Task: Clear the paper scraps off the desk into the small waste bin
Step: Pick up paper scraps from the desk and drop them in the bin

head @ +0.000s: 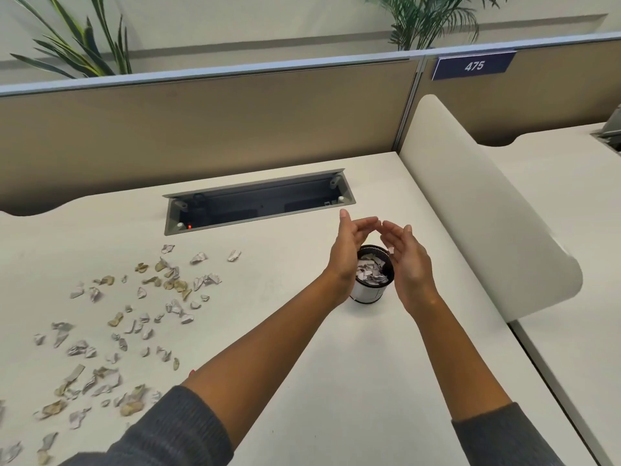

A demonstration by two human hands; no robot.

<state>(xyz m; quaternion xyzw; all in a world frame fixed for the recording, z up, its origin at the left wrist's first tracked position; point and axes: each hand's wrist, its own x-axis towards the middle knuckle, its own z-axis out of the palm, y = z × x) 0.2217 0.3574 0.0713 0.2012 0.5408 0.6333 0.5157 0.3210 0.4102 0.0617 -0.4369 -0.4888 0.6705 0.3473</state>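
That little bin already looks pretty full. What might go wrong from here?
1. The small waste bin looks nearly full of paper, while many paper scraps remain on the desk, so it may overflow.
2. The left hand and right hand flank the light-looking bin closely; a bump could tip it.

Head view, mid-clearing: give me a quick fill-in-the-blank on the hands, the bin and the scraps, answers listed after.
1. Both hands, left hand and right hand, are held open above the small waste ____.
2. The waste bin already holds ____ scraps.
3. Most loose paper scraps still lie on the desk to the ____ of the bin.
4. The sign on the partition reads ____.

Missing words: bin; paper; left; 475
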